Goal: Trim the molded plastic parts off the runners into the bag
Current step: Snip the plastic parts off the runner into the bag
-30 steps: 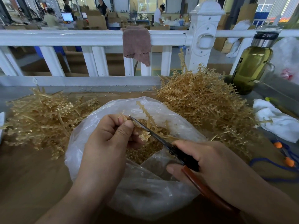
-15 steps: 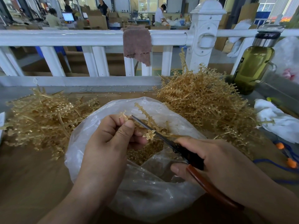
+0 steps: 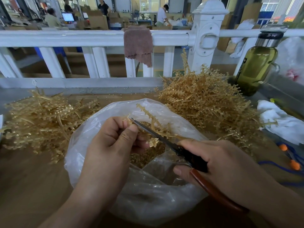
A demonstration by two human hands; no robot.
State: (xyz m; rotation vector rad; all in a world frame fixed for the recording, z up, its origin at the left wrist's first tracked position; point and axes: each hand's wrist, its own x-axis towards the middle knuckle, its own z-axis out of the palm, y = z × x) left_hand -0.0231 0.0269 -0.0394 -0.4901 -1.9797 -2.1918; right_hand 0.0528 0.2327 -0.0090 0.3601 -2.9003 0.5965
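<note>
My left hand [image 3: 111,145] pinches a tan plastic runner [image 3: 153,122] with small molded parts over the mouth of a clear plastic bag [image 3: 148,195]. My right hand [image 3: 222,163] grips scissors [image 3: 164,140] with red-brown handles; the blades lie across the runner close to my left thumb. A small molded part [image 3: 153,142] hangs just under the blades. Cut tan pieces [image 3: 144,157] lie inside the bag.
Two heaps of tan runners flank the bag, one at the left [image 3: 41,119] and a taller one at the right [image 3: 205,102]. A white railing [image 3: 82,38] with a brown cloth [image 3: 138,45] runs behind. A green bottle [image 3: 256,66] and white rag [image 3: 283,122] sit at right.
The runner has been fed slightly further through my left fingers, and the scissor blades have shifted a little along it. Both hands stay over the bag.
</note>
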